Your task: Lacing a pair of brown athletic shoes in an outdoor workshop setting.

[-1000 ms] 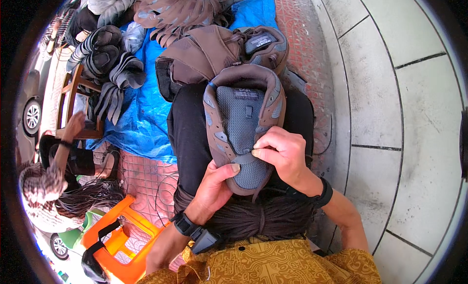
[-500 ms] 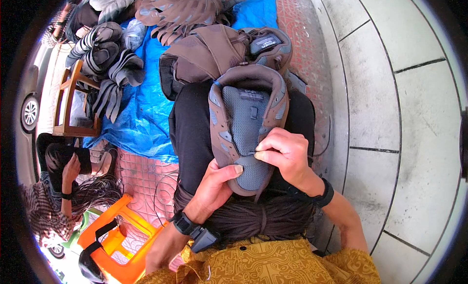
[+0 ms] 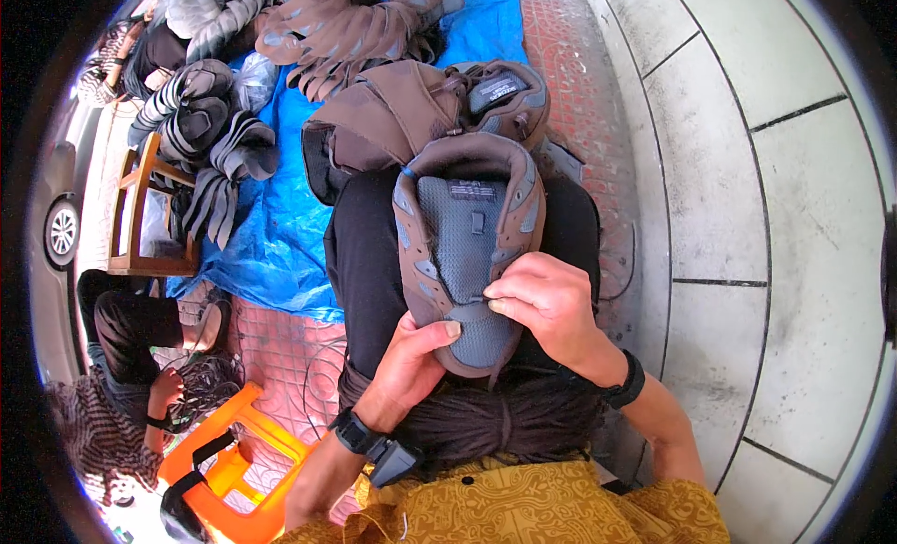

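Observation:
A brown and blue-grey shoe upper (image 3: pixel 460 212) lies on my lap, toe toward me and collar away. My left hand (image 3: pixel 411 362) grips it at the toe, thumb pressed on the mesh and the other fingers underneath. My right hand (image 3: pixel 547 306) is closed in a pinch at the lower end of the lacing gap, just below the tongue. Between its fingertips is the tip of a dark shoelace, mostly hidden. A bundle of dark brown shoelaces (image 3: pixel 467 422) lies across my lap, close to my body.
Beyond my knees, more brown uppers (image 3: pixel 388 114) are stacked, with heaps of uppers (image 3: pixel 355 21) on a blue tarp (image 3: pixel 271 254). At left are a wooden stool frame (image 3: pixel 149 212), an orange plastic stool (image 3: pixel 248 460) and a seated person's hand (image 3: pixel 166 387). Pale tiles (image 3: pixel 715 357) run along the right.
My hands keep nearly the same hold on the upper, with the right fingers still pinched at the lacing gap. At left, the other person's hand has moved lower, off the knee.

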`<action>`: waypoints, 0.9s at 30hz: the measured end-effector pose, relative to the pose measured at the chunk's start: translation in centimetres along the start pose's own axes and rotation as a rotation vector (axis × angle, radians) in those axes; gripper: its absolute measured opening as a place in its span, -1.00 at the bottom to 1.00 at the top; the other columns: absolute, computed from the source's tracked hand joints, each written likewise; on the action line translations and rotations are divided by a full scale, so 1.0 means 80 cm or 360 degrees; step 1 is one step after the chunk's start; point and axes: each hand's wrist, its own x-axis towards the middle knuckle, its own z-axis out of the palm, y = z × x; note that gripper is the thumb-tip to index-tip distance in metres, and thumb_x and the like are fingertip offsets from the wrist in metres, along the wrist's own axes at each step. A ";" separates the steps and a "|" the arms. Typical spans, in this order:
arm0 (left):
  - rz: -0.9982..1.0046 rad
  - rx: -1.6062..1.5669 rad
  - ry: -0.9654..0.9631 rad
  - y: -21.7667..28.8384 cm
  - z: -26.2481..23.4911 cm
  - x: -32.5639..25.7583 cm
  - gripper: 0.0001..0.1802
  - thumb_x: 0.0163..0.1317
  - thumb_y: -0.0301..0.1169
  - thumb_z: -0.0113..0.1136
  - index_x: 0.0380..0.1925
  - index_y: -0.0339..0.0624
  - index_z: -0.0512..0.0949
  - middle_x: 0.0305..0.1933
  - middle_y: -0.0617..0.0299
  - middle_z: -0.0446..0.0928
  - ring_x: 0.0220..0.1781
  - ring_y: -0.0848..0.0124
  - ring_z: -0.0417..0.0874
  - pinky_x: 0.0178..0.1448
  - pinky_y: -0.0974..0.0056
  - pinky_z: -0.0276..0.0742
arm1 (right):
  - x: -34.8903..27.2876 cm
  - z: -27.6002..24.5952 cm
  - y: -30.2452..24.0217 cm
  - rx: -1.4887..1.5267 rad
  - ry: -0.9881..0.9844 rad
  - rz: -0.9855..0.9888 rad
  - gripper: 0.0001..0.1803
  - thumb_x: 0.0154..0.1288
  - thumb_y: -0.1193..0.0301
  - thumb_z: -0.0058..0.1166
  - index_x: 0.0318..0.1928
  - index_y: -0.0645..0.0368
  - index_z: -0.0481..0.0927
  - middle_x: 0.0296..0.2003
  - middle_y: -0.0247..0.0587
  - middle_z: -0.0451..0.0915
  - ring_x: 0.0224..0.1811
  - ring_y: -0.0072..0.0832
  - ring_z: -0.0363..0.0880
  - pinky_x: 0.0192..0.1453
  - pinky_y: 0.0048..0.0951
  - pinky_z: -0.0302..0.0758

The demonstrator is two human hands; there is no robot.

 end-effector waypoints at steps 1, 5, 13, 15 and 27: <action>0.0000 -0.0017 0.0000 -0.001 0.001 0.000 -0.54 -0.01 -0.57 0.08 -0.02 -0.34 0.31 -0.08 0.14 0.46 -0.04 0.37 0.49 0.10 0.25 0.35 | 0.001 0.000 0.000 0.0003 0.0008 -0.0002 -0.90 -0.15 0.46 0.16 -0.54 0.16 0.54 -0.55 -0.27 0.47 -0.48 -0.37 0.49 -0.43 -0.42 0.42; -0.0038 -0.0053 -0.0018 -0.001 -0.002 0.001 -0.54 -0.01 -0.58 0.07 -0.02 -0.34 0.31 -0.06 0.14 0.45 -0.03 0.37 0.48 0.10 0.25 0.35 | 0.003 0.000 0.004 0.0000 0.0041 -0.0091 -0.90 -0.19 0.51 0.18 -0.54 0.19 0.54 -0.58 -0.27 0.46 -0.52 -0.39 0.47 -0.47 -0.45 0.40; 0.0001 0.0024 0.0031 -0.001 0.001 0.000 -0.54 0.00 -0.59 0.06 -0.02 -0.33 0.31 -0.06 0.14 0.45 -0.03 0.36 0.48 0.11 0.25 0.35 | 0.009 0.010 0.008 -0.0003 0.0172 -0.0279 -0.90 -0.21 0.51 0.16 -0.58 0.16 0.50 -0.62 -0.30 0.40 -0.55 -0.40 0.44 -0.53 -0.43 0.39; 0.0020 0.0018 0.0036 -0.001 0.000 0.000 -0.54 0.00 -0.59 0.07 -0.02 -0.33 0.31 -0.06 0.14 0.45 -0.03 0.36 0.48 0.11 0.24 0.35 | 0.005 0.005 0.010 0.0005 0.0040 -0.0208 -0.88 -0.23 0.56 0.20 -0.55 0.24 0.56 -0.59 -0.25 0.47 -0.57 -0.42 0.48 -0.52 -0.51 0.39; -0.0030 0.0007 -0.0007 -0.003 -0.004 0.002 -0.41 -0.08 -0.43 0.19 0.02 -0.31 0.29 -0.01 0.13 0.43 0.01 0.31 0.46 0.17 0.20 0.29 | -0.010 0.006 0.008 0.0415 0.0152 0.0231 -0.90 -0.18 0.52 0.19 -0.54 0.21 0.55 -0.59 -0.24 0.48 -0.55 -0.42 0.49 -0.48 -0.50 0.39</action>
